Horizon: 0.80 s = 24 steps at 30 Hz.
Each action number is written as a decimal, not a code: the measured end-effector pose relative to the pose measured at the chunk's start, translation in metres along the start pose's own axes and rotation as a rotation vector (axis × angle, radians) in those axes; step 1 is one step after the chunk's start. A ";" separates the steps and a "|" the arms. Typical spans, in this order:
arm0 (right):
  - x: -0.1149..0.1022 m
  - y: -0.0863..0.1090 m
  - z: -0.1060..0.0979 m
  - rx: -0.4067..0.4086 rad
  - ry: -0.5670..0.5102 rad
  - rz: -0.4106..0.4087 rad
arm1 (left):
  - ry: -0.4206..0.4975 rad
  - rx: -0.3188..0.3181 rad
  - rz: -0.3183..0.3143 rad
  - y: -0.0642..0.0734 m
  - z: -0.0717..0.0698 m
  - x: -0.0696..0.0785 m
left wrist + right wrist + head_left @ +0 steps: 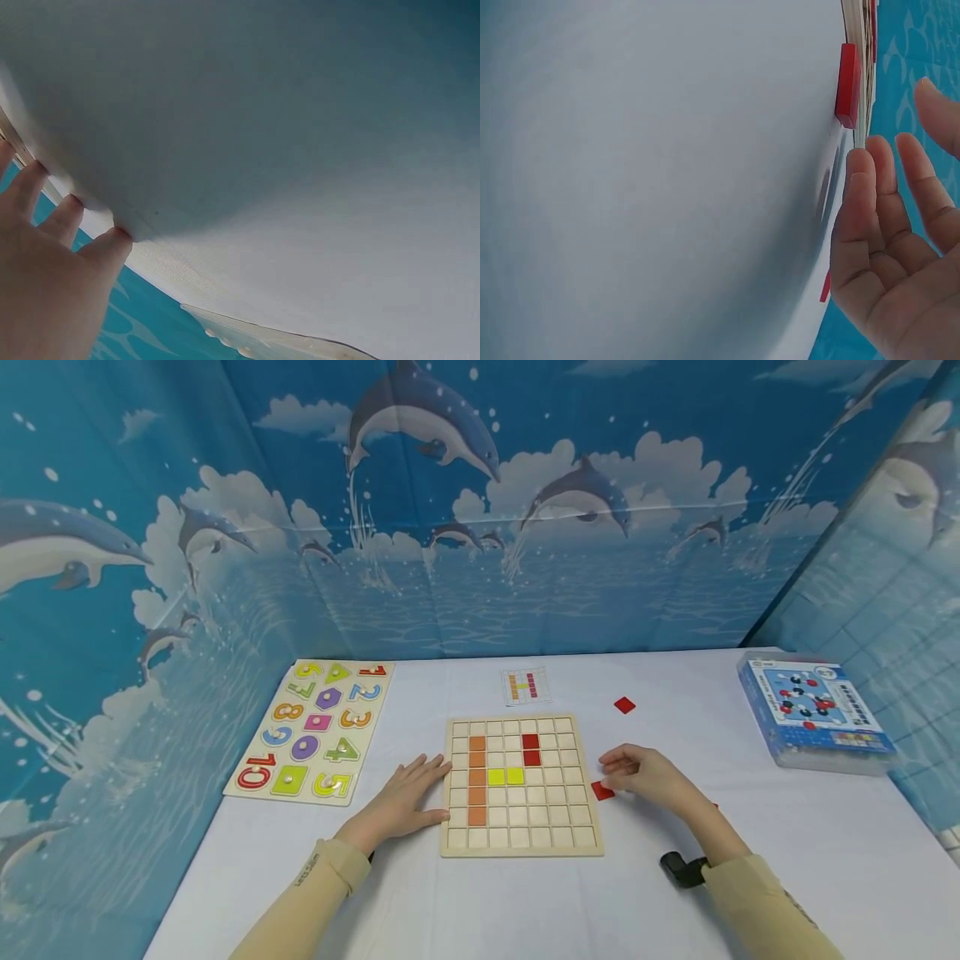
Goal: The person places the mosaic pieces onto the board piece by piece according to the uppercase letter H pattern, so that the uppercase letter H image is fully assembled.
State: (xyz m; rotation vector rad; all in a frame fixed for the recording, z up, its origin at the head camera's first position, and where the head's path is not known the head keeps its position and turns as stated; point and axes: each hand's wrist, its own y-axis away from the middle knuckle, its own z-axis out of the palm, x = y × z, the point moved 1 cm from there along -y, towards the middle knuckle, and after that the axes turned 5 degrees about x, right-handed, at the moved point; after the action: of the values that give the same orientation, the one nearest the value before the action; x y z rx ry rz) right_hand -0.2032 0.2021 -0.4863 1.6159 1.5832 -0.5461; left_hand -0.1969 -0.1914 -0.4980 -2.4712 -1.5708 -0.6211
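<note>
A wooden grid board (517,838) lies flat in front of the person. Five-cell rows aside, its squares carry a column of orange tiles (477,779), two yellow tiles (506,776) and two dark red tiles (531,750). The left hand (401,802) rests with spread fingers on the table, fingertips right at the board's left edge. Beyond the right edge hovers the right hand (651,777), its fingers loosely bent and holding nothing, close to a red tile (601,792). That tile stands out near the fingertips in the right wrist view.
Behind the board lies a small pattern card (527,686), with another red tile (625,705) to its right. A number-and-shape puzzle board (303,732) is at the left, a plastic box (817,714) at the far right. Dolphin-print cloth (480,585) hangs behind the white table.
</note>
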 end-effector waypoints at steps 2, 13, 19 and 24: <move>-0.002 0.000 0.001 -0.009 0.003 -0.001 | 0.001 0.003 0.000 0.000 0.000 0.000; -0.004 -0.002 0.004 -0.028 0.043 0.006 | 0.003 0.003 0.004 -0.001 0.001 -0.001; -0.002 -0.005 0.008 -0.012 0.082 0.028 | 0.012 0.005 0.001 -0.001 0.001 -0.002; -0.002 -0.004 0.010 -0.016 0.091 0.036 | 0.019 0.006 0.006 -0.001 0.002 -0.002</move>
State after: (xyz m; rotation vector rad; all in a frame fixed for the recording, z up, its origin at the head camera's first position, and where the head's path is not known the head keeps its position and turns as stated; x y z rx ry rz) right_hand -0.2056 0.1928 -0.4914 1.6750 1.6179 -0.4456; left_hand -0.1981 -0.1926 -0.5005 -2.4575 -1.5558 -0.6366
